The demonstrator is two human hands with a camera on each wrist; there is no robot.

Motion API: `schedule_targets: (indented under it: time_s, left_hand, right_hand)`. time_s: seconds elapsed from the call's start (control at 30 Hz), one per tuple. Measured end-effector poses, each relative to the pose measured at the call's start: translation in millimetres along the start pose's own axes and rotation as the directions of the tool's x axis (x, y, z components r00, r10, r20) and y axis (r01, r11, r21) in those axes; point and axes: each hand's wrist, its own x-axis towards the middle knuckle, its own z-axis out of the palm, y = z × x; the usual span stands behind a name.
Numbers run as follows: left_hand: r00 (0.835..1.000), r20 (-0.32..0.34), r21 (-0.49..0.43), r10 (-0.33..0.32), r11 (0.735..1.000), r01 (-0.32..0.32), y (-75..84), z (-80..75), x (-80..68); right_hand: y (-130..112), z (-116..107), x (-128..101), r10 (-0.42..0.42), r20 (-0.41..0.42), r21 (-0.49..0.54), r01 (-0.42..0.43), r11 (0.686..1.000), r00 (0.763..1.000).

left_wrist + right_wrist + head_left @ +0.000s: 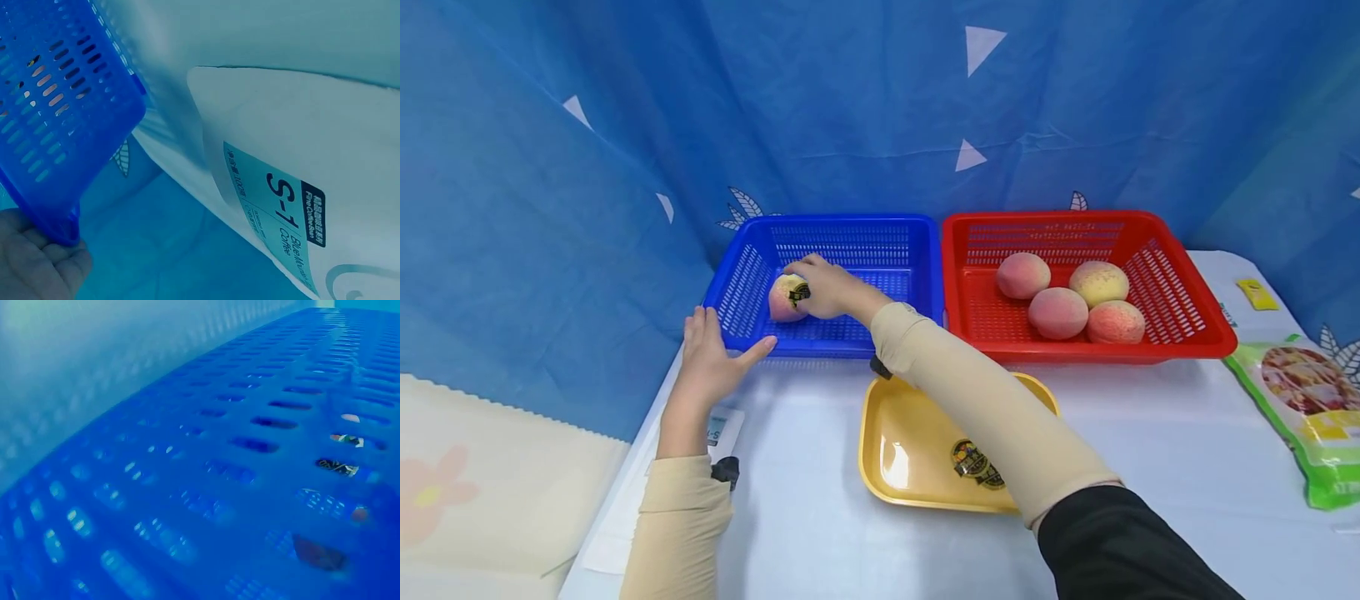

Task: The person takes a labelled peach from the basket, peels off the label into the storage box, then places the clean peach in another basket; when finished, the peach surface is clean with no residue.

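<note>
A pink-yellow peach (782, 298) with a dark sticker (799, 292) lies at the left end of the blue basket (850, 237). My right hand (823, 287) reaches into the basket and grips that peach with curled fingers. My left hand (711, 354) rests against the basket's front-left corner, fingers straight and thumb spread along the front rim. The left wrist view shows that corner of the blue basket (56, 106) sitting against my left palm (37, 262). In the right wrist view only the blue basket's mesh (237, 456) shows, close and blurred.
A red basket (1097, 354) beside the blue one holds several peaches (1057, 312). A yellow tray (910, 450) with peeled stickers (973, 462) sits in front. A printed paper sheet (300, 187) lies by my left wrist. A green snack bag (1307, 408) lies at the right edge.
</note>
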Motion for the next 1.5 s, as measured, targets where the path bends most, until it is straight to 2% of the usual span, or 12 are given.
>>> schedule_targets:
  time_s: [0.17,0.27,0.5,0.77,1.0,1.17,1.3,1.4,1.5]
  left_hand:
    - [1.0,-0.013,-0.001,-0.004,1.0,0.004,0.5,1.0,-0.5]
    - [1.0,-0.019,0.0,-0.009,1.0,0.009,0.5,1.4,-1.1]
    - [1.0,-0.022,-0.011,-0.022,1.0,0.022,0.4,1.7,-1.4]
    - [0.999,-0.035,-0.004,-0.019,1.0,0.019,1.5,1.9,-1.5]
    - [0.999,-0.038,-0.002,-0.022,1.0,0.022,0.0,2.2,-0.6]
    - [0.999,-0.036,0.004,-0.021,1.0,0.021,-0.3,2.1,-0.5]
    - [0.999,-0.035,0.002,-0.023,1.0,0.023,-0.3,2.4,-0.9]
    - [0.999,-0.037,-0.001,-0.026,1.0,0.026,-0.1,2.5,-1.1]
    - [0.999,-0.039,-0.004,-0.024,1.0,0.024,0.2,2.6,-1.4]
  right_hand:
    - [1.0,5.6,3.4,-0.01,0.075,-0.077,0.015,0.997,0.997]
    - [3.6,9.2,4.0,-0.014,0.091,-0.111,0.024,0.993,0.996]
    - [7.1,13.1,3.2,-0.005,0.006,-0.199,0.006,0.98,1.0]
    - [10.1,13.6,4.8,-0.012,-0.078,-0.237,-0.007,0.971,0.997]
    - [13.4,15.4,7.8,-0.028,-0.117,-0.24,-0.001,0.971,0.993]
    - [14.1,16.1,5.3,0.014,-0.103,-0.214,-0.036,0.976,0.995]
    - [15.0,16.4,4.8,0.003,-0.108,-0.22,-0.027,0.975,0.994]
    - [16.2,16.7,6.0,-0.006,-0.118,-0.2,-0.018,0.98,0.993]
    - [18.2,17.2,7.0,0.021,-0.121,-0.162,-0.041,0.986,0.992]
